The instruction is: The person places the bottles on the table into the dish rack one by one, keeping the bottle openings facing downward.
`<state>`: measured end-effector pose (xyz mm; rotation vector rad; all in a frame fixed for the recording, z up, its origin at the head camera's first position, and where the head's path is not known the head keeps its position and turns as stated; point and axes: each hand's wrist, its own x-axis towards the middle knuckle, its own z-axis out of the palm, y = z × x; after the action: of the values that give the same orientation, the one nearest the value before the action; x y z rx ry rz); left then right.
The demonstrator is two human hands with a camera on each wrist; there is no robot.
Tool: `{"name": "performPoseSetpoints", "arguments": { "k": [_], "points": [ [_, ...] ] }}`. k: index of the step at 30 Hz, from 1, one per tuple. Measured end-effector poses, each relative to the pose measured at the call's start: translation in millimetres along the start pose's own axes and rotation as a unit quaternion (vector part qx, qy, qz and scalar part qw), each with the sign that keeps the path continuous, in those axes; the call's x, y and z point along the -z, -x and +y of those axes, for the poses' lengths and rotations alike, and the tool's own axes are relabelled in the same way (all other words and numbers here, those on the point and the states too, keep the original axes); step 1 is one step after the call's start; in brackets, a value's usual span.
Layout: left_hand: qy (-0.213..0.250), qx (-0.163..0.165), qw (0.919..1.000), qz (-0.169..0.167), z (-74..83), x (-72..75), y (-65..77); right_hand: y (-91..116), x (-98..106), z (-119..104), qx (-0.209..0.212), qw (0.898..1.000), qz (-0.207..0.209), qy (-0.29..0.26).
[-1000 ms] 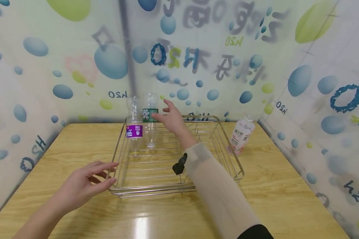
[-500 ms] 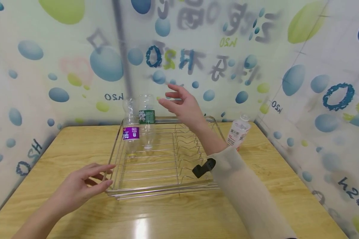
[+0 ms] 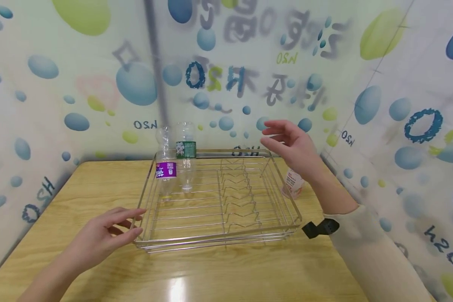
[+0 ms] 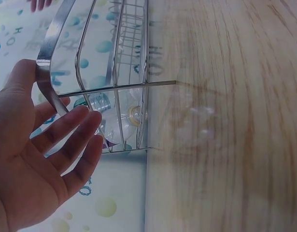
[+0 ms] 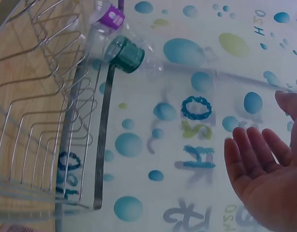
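The metal wire dish rack (image 3: 300,219) stands on the table. My left hand (image 3: 105,230) is at its front left corner, thumb and index finger on either side of the rim band in the left wrist view, the other fingers loosely bent. Two clear plastic bottles stand upside down in the rack's back left: one with a purple label (image 3: 166,170), one with a green label (image 3: 186,149). My right hand (image 3: 292,147) is in the air over the rack's back right corner, fingers spread and holding nothing. Behind it, a bottle with a pale pink label (image 3: 294,182) is partly hidden.
A row of bent wire dividers (image 3: 238,193) runs front to back through the rack's right part. The wooden table (image 3: 211,272) meets a patterned wall covering (image 3: 226,100) at the back. A black device (image 3: 321,228) sits at the right sleeve cuff.
My right hand has moved away from the green-label bottle, up and then right, until it overlaps the pink-label bottle. The left hand keeps its place at the rack's corner.
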<state>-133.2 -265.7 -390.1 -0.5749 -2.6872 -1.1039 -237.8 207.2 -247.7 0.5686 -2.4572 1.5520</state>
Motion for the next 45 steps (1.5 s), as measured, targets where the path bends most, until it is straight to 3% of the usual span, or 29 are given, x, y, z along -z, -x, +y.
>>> {"name": "performPoseSetpoints", "arguments": {
  "k": [7,11,18,24,33,39,45],
  "points": [
    [0.005,0.002,1.0000,0.002,-1.3,-0.6,1.9,31.6,37.3,29.0,-0.005,0.999,0.029,0.043],
    [0.005,0.002,1.0000,0.003,-2.4,-1.3,2.3,45.9,56.5,52.0,-0.011,0.998,0.055,0.035],
    [0.022,0.000,0.9998,0.003,-4.0,-2.6,0.7,61.8,82.8,84.7,-0.021,0.994,0.105,-0.030],
    [0.027,0.008,0.9996,-0.001,-4.9,-2.5,0.2,68.3,94.7,105.4,-0.052,0.992,0.117,0.007],
    [0.030,0.014,0.9994,-0.003,-4.3,-4.0,0.8,71.3,94.4,137.9,-0.099,0.990,0.087,0.044],
    [0.033,0.013,0.9994,-0.004,-4.7,-3.8,0.6,68.3,85.6,155.3,-0.163,0.983,0.015,0.083],
    [0.036,0.014,0.9993,-0.004,-5.5,-3.7,2.0,61.1,71.4,165.1,-0.178,0.982,-0.011,0.066]
  ]
}}
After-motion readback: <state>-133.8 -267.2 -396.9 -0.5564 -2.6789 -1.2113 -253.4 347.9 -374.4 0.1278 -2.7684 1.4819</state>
